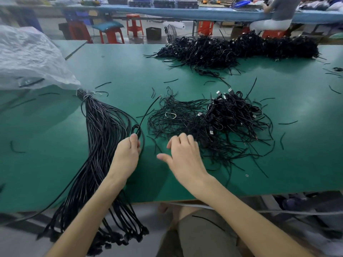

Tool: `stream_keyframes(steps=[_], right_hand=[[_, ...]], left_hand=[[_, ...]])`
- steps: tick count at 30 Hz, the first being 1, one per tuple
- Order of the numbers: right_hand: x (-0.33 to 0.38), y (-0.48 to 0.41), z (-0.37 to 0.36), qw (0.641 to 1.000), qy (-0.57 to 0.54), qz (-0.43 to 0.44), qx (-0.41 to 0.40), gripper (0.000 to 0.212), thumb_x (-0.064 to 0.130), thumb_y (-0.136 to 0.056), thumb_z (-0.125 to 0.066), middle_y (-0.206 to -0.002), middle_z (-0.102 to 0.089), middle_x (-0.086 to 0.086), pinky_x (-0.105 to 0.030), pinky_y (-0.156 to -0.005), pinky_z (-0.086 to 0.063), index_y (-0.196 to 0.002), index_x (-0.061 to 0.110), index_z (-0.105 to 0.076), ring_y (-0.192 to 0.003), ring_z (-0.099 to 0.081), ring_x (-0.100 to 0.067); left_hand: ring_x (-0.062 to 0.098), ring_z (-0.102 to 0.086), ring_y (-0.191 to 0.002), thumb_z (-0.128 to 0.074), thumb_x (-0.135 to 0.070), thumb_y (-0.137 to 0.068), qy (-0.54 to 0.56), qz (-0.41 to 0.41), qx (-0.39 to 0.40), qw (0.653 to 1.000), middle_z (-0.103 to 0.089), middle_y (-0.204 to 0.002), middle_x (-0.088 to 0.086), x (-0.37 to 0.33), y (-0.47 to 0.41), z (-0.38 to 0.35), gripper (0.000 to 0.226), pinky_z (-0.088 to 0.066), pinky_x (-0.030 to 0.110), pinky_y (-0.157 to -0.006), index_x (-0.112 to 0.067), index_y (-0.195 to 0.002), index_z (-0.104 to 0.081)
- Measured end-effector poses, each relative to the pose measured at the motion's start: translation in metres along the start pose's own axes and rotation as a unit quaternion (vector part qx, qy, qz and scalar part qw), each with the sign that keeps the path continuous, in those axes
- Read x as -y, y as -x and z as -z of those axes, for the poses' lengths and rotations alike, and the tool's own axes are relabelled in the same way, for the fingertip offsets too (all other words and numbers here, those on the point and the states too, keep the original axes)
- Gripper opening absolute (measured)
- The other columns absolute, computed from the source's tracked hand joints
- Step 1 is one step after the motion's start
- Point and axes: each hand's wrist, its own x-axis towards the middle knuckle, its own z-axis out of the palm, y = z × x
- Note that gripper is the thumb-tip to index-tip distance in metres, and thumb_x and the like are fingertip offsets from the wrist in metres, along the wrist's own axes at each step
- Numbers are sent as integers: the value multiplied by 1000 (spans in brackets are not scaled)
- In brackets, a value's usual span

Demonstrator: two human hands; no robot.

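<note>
My left hand grips a single black cable that is looped at my fingers, its free end pointing up and to the right. Beside that hand lies a long bundle of black cables, tied near its top and hanging over the front edge of the green table. My right hand hovers over the table with fingers relaxed and slightly spread, holding nothing, at the near edge of a heap of thin black ties. A pile of coiled USB cables lies to the right of the ties.
A large heap of black cables lies at the far side of the table. A crumpled clear plastic bag sits at the left. Loose ties are scattered about. Red stools and a seated person are beyond the table.
</note>
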Motion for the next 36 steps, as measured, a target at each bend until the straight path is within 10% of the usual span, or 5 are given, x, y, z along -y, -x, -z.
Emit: stream_keyframes(steps=[27, 36], right_hand=[[5, -5, -22, 998, -32, -25, 46, 20, 29, -104, -55, -112, -52, -6, -34, -93, -38, -108, 12, -64, -107, -40, -24], [1, 9, 10, 880, -452, -149, 3, 18, 33, -102, -59, -94, -65, 3, -22, -74, -42, -92, 18, -63, -86, -58, -9]], left_hand=[[8, -23, -43, -32, -33, -112, 89, 70, 29, 993, -30, -55, -9, -11, 19, 4, 39, -20, 21, -38, -16, -78, -42], [7, -25, -42, -32, -39, -111, 69, 88, 99, 989, -30, -52, -13, -20, 26, -4, 40, -22, 20, -39, -18, -78, -42]])
